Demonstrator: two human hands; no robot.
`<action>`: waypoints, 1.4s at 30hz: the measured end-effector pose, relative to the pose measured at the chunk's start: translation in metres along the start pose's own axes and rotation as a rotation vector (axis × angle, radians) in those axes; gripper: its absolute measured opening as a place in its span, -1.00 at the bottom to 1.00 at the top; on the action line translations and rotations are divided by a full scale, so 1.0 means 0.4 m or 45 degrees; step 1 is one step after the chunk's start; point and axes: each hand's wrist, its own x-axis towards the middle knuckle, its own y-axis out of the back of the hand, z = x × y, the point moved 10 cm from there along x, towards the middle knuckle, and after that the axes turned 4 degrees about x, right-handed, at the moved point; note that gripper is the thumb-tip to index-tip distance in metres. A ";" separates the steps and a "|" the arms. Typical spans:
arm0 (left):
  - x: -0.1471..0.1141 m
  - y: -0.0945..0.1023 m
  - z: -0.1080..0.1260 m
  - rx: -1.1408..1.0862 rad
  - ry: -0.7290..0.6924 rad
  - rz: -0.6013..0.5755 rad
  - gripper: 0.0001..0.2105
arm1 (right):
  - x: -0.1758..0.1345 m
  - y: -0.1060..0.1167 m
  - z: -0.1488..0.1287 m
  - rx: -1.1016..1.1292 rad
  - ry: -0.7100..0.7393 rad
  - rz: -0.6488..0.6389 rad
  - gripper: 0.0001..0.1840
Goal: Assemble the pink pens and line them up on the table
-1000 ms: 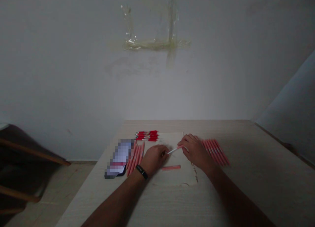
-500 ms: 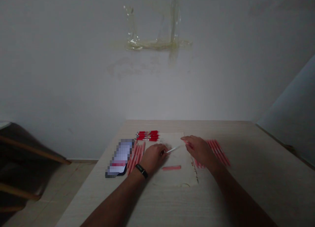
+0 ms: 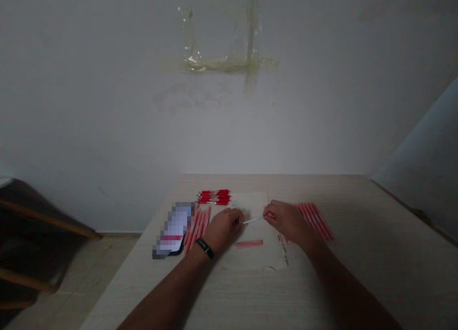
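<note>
My left hand (image 3: 227, 225), with a black band on the wrist, is closed on the near end of a thin white stick (image 3: 253, 220) that looks like a pen refill. At the stick's other end, my right hand (image 3: 284, 219) pinches a small pink piece (image 3: 268, 215). The piece and the stick's tip meet at the fingertips; whether one is inside the other cannot be seen. Below the hands a short pink tube (image 3: 249, 244) lies on a pale sheet (image 3: 250, 258).
Several pink pen-like sticks (image 3: 196, 228) lie left of my left hand, beside a phone (image 3: 175, 229) with a blurred screen. Behind are several red pens (image 3: 214, 197). A row of pink pens (image 3: 317, 220) lies to the right. The wooden table (image 3: 229, 301) meets the wall.
My right hand has come down and slightly nearer, bringing the small pink piece to the white stick's end. My left hand has barely moved.
</note>
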 end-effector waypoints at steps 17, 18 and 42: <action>-0.011 -0.064 0.027 -0.011 -0.198 -0.258 -0.89 | 0.002 -0.046 -0.004 0.030 -0.041 -0.074 -0.90; -0.011 -0.064 0.027 -0.014 -0.198 -0.261 -0.88 | 0.002 -0.053 -0.015 0.046 -0.022 -0.076 -0.90; -0.009 -0.062 0.024 0.015 -0.177 -0.277 -0.89 | 0.001 -0.112 -0.055 0.101 0.060 -0.156 -0.90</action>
